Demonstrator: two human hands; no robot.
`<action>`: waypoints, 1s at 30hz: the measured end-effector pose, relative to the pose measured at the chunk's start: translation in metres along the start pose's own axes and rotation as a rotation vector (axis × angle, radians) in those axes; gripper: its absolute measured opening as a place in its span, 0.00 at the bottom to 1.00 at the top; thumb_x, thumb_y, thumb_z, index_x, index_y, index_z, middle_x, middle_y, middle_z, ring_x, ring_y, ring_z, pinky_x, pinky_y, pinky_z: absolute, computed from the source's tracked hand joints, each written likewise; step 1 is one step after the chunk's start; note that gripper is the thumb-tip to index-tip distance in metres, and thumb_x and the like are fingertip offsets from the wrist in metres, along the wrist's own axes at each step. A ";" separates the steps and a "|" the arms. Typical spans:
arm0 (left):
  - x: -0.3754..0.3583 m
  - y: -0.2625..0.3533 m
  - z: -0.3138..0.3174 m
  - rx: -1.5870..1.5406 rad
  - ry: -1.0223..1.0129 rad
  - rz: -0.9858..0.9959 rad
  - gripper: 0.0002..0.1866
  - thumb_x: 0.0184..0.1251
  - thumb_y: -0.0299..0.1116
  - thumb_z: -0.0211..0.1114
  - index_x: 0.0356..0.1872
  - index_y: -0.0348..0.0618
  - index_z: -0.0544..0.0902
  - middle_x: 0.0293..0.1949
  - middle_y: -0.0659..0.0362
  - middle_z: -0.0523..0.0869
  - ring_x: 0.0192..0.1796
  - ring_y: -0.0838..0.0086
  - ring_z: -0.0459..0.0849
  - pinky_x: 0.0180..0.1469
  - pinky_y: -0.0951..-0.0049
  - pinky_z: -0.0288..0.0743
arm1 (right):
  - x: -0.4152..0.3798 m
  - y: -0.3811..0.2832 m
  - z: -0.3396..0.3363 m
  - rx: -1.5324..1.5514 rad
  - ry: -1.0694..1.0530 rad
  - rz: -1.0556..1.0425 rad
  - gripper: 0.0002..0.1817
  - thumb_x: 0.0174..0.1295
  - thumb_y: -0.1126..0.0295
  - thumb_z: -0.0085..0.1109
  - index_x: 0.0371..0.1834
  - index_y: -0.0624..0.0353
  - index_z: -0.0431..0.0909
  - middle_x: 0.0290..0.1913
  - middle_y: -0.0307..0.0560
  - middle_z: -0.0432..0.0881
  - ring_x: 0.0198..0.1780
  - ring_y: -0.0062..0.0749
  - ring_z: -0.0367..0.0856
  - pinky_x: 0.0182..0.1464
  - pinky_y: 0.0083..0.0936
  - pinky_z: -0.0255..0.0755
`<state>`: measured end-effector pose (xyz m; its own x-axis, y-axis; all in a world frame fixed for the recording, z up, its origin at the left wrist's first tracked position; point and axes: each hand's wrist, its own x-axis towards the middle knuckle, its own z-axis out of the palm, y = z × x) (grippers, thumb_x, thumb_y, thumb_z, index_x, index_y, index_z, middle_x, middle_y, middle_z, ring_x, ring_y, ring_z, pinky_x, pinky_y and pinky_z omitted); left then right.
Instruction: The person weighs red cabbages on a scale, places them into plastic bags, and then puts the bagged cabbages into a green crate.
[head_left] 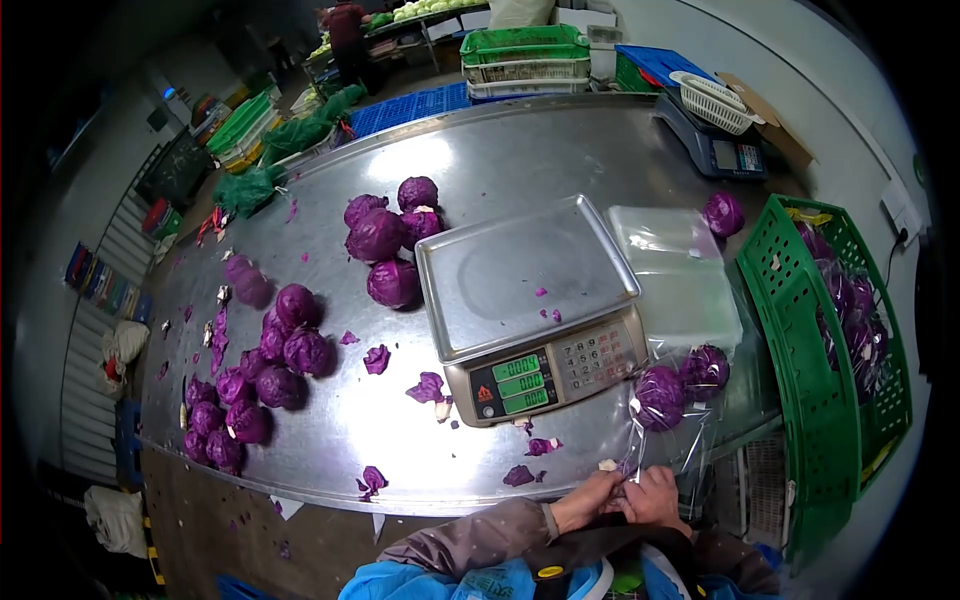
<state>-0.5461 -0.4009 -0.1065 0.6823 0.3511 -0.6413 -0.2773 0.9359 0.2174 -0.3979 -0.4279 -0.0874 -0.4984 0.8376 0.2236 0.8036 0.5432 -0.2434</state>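
At the front edge of the metal table, my left hand (588, 502) and my right hand (656, 498) are close together with fingers pinched. Between them they grip the gathered mouth of a clear plastic bag (637, 445). Two purple cabbages, one (658, 399) nearer and one (705, 372) to its right, lie by the scale under the shiny film. A digital scale (528, 290) stands just beyond my hands, with small purple leaf scraps on its pan. A stack of flat clear bags (675, 270) lies along its right side.
Loose purple cabbages (285, 345) are grouped on the left and behind the scale. Leaf scraps litter the metal table (400, 460). A green crate (815, 430) with bagged cabbages stands at the right. A second scale (715, 140) bears a white basket (712, 103). A person (347, 40) stands far back.
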 end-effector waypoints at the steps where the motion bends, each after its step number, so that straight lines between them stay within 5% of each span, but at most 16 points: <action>1: 0.003 -0.004 -0.001 0.062 0.072 0.055 0.11 0.69 0.35 0.46 0.37 0.40 0.73 0.25 0.62 0.78 0.24 0.80 0.76 0.29 0.81 0.75 | -0.001 0.001 0.000 -0.021 0.009 -0.061 0.13 0.35 0.60 0.60 0.24 0.54 0.74 0.27 0.42 0.70 0.33 0.37 0.70 0.39 0.34 0.62; 9: 0.021 -0.039 -0.003 0.638 0.116 0.397 0.14 0.67 0.34 0.48 0.35 0.33 0.77 0.28 0.59 0.78 0.31 0.77 0.72 0.35 0.73 0.68 | -0.039 0.015 -0.009 -0.113 -0.062 -0.155 0.08 0.45 0.60 0.55 0.22 0.50 0.71 0.27 0.39 0.69 0.32 0.33 0.69 0.39 0.33 0.63; 13: 0.021 -0.027 -0.008 0.942 0.078 0.390 0.14 0.68 0.34 0.47 0.36 0.33 0.76 0.30 0.59 0.78 0.32 0.77 0.72 0.36 0.74 0.68 | -0.028 0.010 -0.012 -0.030 0.023 -0.132 0.08 0.44 0.60 0.57 0.22 0.49 0.71 0.25 0.38 0.68 0.31 0.33 0.69 0.36 0.30 0.63; 16: 0.012 -0.026 0.004 0.603 0.105 0.340 0.14 0.68 0.34 0.47 0.36 0.33 0.76 0.30 0.60 0.78 0.32 0.78 0.72 0.36 0.74 0.68 | -0.022 0.006 -0.012 -0.015 0.074 -0.078 0.08 0.44 0.61 0.57 0.23 0.49 0.72 0.24 0.38 0.68 0.30 0.33 0.69 0.34 0.29 0.63; 19: 0.020 -0.030 -0.005 0.607 0.060 0.275 0.13 0.69 0.33 0.46 0.36 0.33 0.76 0.30 0.61 0.77 0.33 0.79 0.71 0.37 0.75 0.69 | -0.014 0.006 -0.015 -0.016 0.073 -0.093 0.07 0.44 0.61 0.57 0.23 0.50 0.72 0.24 0.38 0.67 0.29 0.32 0.69 0.34 0.29 0.63; 20: 0.043 -0.053 -0.034 1.008 0.029 0.625 0.13 0.69 0.32 0.45 0.38 0.34 0.75 0.32 0.58 0.78 0.35 0.74 0.73 0.43 0.73 0.68 | -0.015 0.006 -0.019 -0.007 0.057 -0.096 0.07 0.44 0.62 0.57 0.23 0.50 0.72 0.24 0.38 0.67 0.29 0.32 0.69 0.34 0.29 0.63; 21: 0.006 -0.021 0.005 1.134 0.157 0.414 0.14 0.70 0.33 0.42 0.40 0.34 0.75 0.36 0.52 0.78 0.41 0.66 0.75 0.48 0.69 0.67 | -0.017 0.008 -0.024 0.048 0.019 -0.097 0.06 0.45 0.64 0.55 0.23 0.51 0.72 0.24 0.39 0.67 0.29 0.32 0.68 0.34 0.29 0.63; 22: 0.027 -0.044 -0.031 1.543 0.082 0.689 0.17 0.71 0.36 0.39 0.42 0.34 0.74 0.41 0.46 0.77 0.47 0.60 0.75 0.53 0.66 0.64 | -0.032 0.014 -0.028 0.066 -0.003 -0.137 0.05 0.46 0.65 0.54 0.24 0.52 0.72 0.24 0.39 0.67 0.29 0.33 0.68 0.34 0.30 0.63; 23: 0.038 -0.050 -0.048 1.445 0.070 0.757 0.21 0.72 0.38 0.37 0.41 0.32 0.76 0.39 0.48 0.80 0.46 0.63 0.78 0.52 0.68 0.67 | -0.058 0.022 -0.031 0.084 -0.028 -0.170 0.04 0.47 0.66 0.53 0.24 0.52 0.72 0.24 0.40 0.68 0.29 0.34 0.68 0.34 0.31 0.63; 24: 0.028 -0.033 -0.038 0.986 -0.074 0.654 0.24 0.73 0.40 0.36 0.37 0.31 0.78 0.36 0.49 0.83 0.41 0.65 0.81 0.50 0.71 0.71 | -0.100 0.033 -0.036 0.071 -0.258 -0.056 0.04 0.47 0.67 0.52 0.26 0.52 0.73 0.27 0.41 0.70 0.32 0.36 0.70 0.36 0.32 0.64; 25: 0.006 -0.011 -0.013 0.807 0.013 0.445 0.27 0.73 0.42 0.35 0.34 0.29 0.79 0.33 0.51 0.84 0.39 0.67 0.83 0.49 0.72 0.73 | -0.154 0.048 -0.041 0.067 -0.485 0.060 0.05 0.47 0.68 0.51 0.28 0.52 0.74 0.29 0.43 0.72 0.35 0.37 0.72 0.38 0.33 0.66; 27: 0.007 -0.009 -0.030 0.840 -0.089 0.247 0.21 0.73 0.38 0.40 0.42 0.27 0.75 0.38 0.51 0.84 0.43 0.71 0.81 0.50 0.75 0.71 | -0.364 0.103 -0.018 0.236 -0.957 0.567 0.09 0.43 0.68 0.57 0.30 0.49 0.81 0.37 0.45 0.78 0.42 0.42 0.78 0.41 0.38 0.71; 30: -0.003 0.023 -0.038 1.001 -0.305 0.014 0.17 0.69 0.30 0.49 0.58 0.41 0.68 0.48 0.56 0.78 0.49 0.77 0.75 0.50 0.79 0.69 | -0.365 0.092 -0.053 0.055 -1.215 0.785 0.22 0.40 0.62 0.62 0.44 0.48 0.78 0.47 0.50 0.77 0.46 0.38 0.78 0.44 0.36 0.72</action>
<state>-0.5802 -0.3811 -0.1270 0.8636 0.2247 -0.4514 0.3052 0.4797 0.8226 -0.1244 -0.6865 -0.1412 0.0715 0.4310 -0.8995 0.9951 -0.0931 0.0344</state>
